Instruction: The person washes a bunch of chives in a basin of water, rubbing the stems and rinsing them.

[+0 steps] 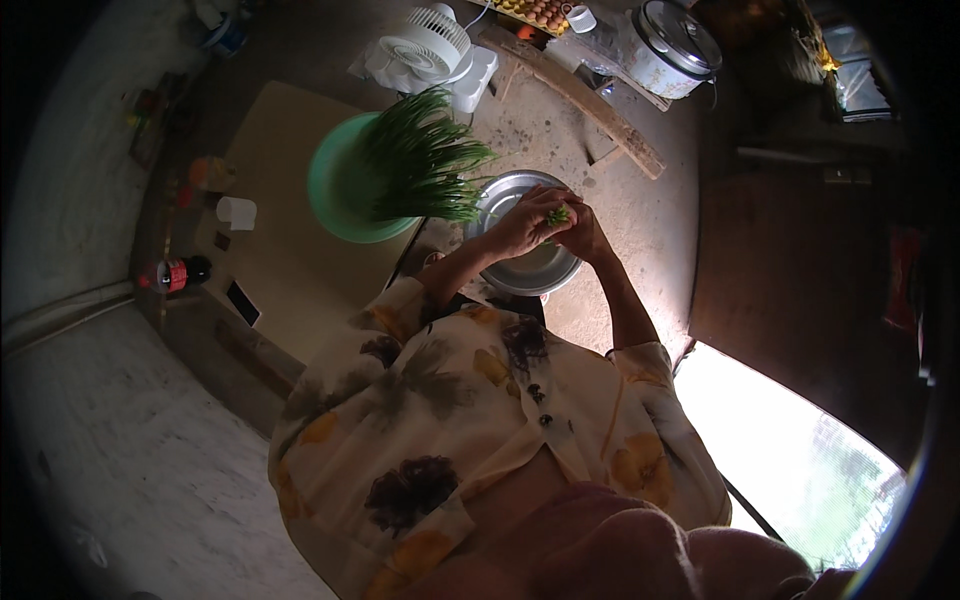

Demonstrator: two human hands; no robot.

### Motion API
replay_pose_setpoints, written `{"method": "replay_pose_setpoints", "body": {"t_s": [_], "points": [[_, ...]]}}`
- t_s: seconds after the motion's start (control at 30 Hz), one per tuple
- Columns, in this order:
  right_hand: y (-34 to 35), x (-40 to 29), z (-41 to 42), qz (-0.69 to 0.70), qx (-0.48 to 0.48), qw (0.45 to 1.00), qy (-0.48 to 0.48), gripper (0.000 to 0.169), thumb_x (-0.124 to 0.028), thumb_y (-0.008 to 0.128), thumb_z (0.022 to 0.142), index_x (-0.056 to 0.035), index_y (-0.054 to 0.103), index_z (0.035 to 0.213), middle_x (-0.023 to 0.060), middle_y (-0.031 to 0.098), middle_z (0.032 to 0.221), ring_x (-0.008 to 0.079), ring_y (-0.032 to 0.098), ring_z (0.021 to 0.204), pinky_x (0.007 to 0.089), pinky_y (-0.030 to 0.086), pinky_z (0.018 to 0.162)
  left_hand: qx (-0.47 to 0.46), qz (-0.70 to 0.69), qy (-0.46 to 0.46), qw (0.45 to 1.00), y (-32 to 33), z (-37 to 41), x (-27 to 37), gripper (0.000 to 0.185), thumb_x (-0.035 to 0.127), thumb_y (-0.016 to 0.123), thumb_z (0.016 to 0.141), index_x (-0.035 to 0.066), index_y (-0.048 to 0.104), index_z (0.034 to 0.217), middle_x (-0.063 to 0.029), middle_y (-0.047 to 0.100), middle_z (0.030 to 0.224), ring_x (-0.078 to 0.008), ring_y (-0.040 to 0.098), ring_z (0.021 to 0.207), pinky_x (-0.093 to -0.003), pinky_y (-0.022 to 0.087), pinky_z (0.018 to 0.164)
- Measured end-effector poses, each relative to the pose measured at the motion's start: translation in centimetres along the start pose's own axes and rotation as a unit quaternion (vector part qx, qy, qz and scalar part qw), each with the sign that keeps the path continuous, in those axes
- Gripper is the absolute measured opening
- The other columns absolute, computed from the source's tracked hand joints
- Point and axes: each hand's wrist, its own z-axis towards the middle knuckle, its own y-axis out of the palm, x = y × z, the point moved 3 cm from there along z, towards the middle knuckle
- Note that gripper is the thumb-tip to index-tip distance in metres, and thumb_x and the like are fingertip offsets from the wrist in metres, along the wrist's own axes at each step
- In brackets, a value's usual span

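My left hand (527,225) and my right hand (583,231) are pressed together above a round metal basin (529,279). Between them they clasp a small clump of green vegetable (557,216), its tips poking out by my left thumb; the fingers hide the rest. Inside the basin, the bottom is partly covered by my hands and forearm. Just left of it, a light green plastic basin (330,187) holds a large bunch of long, thin green leaves (427,161) that look like chives. The leaf tips hang over its right side towards the metal basin.
The green basin stands on a low tan table (277,150) with a white cup (237,214), a dark phone-like slab (243,302) and a cola bottle (176,275). Beyond are a white fan (426,45), a wooden bench (577,101), a lidded pot (671,56) and eggs (541,13).
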Motion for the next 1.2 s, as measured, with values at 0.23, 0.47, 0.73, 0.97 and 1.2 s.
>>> {"method": "replay_pose_setpoints", "body": {"t_s": [0.23, 0.47, 0.73, 0.97, 1.2], "points": [[-0.9, -3.7, 0.0, 0.008, 0.041, 0.998, 0.041, 0.034, -0.001, 0.067, 0.076, -0.0010, 0.058, 0.109, 0.0120, 0.065, 0.092, 0.0264, 0.066, 0.081, 0.0352, 0.054, 0.069, -0.009, -0.056, -0.049, 0.997, 0.5, 1.0, -0.3, 0.037, 0.018, 0.061, 0.092, 0.012, 0.055, 0.128, -0.0088, 0.047, 0.138, -0.0285, 0.041, 0.130, -0.0395, 0.035, 0.106], [-3.7, -2.8, -1.2, 0.061, 0.093, 0.985, 0.129, 0.021, -0.013, 0.065, 0.089, 0.0015, 0.059, 0.103, 0.0088, 0.065, 0.086, 0.0135, 0.064, 0.073, 0.0287, 0.052, 0.057, -0.003, -0.112, -0.116, 0.987, -0.8, 0.8, -2.5, 0.091, 0.034, 0.077, 0.078, 0.009, 0.025, 0.148, -0.0173, 0.029, 0.150, -0.0289, 0.031, 0.138, -0.0407, 0.028, 0.112], [-4.0, 1.6, -2.4, 0.047, 0.166, 0.970, 0.171, 0.017, -0.013, 0.064, 0.090, 0.0025, 0.062, 0.095, 0.0076, 0.063, 0.079, 0.0138, 0.062, 0.065, 0.0276, 0.052, 0.054, 0.006, -0.194, -0.224, 0.955, -0.5, -2.7, -6.7, 0.065, 0.041, 0.053, 0.095, 0.007, 0.030, 0.146, -0.0147, 0.038, 0.146, -0.0259, 0.033, 0.137, -0.0399, 0.030, 0.110], [-3.9, 2.1, -3.4, 0.058, 0.197, 0.968, 0.141, 0.014, -0.010, 0.065, 0.089, 0.0028, 0.062, 0.091, 0.0078, 0.064, 0.080, 0.0147, 0.063, 0.067, 0.0287, 0.054, 0.055, 0.063, -0.583, -0.335, 0.737, -0.2, -3.8, -5.4, 0.086, 0.070, 0.023, 0.092, 0.002, 0.028, 0.145, -0.0147, 0.035, 0.148, -0.0259, 0.032, 0.138, -0.0457, 0.024, 0.114], [-3.7, 3.1, -3.5, 0.039, 0.169, 0.972, 0.162, 0.013, -0.009, 0.064, 0.089, 0.0031, 0.063, 0.091, 0.0073, 0.063, 0.077, 0.0136, 0.063, 0.066, 0.0285, 0.052, 0.055, -0.030, -0.579, -0.336, 0.742, 1.5, -4.8, -7.1, 0.070, 0.058, 0.034, 0.096, 0.005, 0.040, 0.140, -0.0125, 0.044, 0.143, -0.0270, 0.040, 0.133, -0.0457, 0.030, 0.111]]}}
